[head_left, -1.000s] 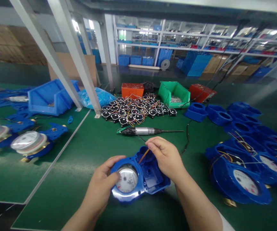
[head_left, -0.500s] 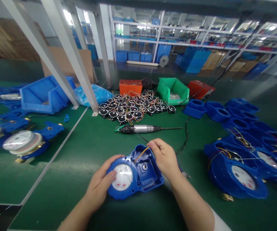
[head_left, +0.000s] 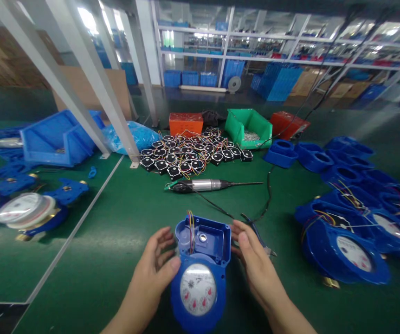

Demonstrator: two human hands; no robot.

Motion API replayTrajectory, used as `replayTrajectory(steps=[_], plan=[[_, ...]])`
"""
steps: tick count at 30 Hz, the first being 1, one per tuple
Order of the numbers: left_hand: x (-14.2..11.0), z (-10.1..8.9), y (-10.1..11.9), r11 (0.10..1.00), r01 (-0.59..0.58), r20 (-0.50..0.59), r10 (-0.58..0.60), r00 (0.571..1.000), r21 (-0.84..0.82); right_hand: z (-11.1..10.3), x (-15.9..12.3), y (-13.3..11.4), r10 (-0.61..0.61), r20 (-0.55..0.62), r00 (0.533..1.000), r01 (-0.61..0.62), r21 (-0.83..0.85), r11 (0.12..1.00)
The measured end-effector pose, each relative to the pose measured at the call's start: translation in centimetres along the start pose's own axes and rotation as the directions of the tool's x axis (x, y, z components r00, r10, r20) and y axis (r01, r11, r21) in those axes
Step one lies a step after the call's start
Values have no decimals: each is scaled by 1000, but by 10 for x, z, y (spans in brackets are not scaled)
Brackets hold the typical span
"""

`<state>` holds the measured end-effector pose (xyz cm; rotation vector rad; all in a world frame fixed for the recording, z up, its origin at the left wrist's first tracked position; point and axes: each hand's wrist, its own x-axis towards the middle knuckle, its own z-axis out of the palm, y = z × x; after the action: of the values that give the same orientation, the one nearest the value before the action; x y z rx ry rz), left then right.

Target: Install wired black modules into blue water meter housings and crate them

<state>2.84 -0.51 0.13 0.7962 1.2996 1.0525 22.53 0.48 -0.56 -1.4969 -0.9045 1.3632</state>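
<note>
In the head view, the blue meter housing point(head_left: 203, 259) is standing low in front of you, between your hands; taking it as the centre of the clock, its compartment end is pointing to twelve. The work is looking part done: the white dial point(head_left: 197, 288) is sitting in its round window and the coloured wires point(head_left: 192, 232) are rising at the left of the compartment point(head_left: 217, 241), yet their upper ends are joining nothing visible, and the compartment is lying uncovered. Your left hand point(head_left: 157, 264) is resting half open at nine o'clock, fingers loosely bent, thumb lying against or just beside the housing's edge; you cannot tell which. Your right hand point(head_left: 255, 262) is hovering at three, loosely open and gripping nothing, fingertips touching or nearly touching the compartment wall. Neither hand is clenching. At twelve the electric screwdriver point(head_left: 209, 185) is lying crosswise, with black modules point(head_left: 174, 172) heaping beyond; cutters point(head_left: 260, 238) are lying at two, and more housings point(head_left: 320, 255) are standing at three.
</note>
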Motion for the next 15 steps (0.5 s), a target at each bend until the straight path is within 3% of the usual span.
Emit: replayTrajectory(steps=[6,11,15], plan=[[21,23,18,957,194,154,-163,975,-214,5,-20,9,93,184,978,-119,135,984],[17,29,19,959,211,178,-177,968,-189,13,-22,5,72,259,963,-157,323,934],[18,26,15,959,215,183,-182,966,-182,19,-22,0,96,243,965,-197,434,879]])
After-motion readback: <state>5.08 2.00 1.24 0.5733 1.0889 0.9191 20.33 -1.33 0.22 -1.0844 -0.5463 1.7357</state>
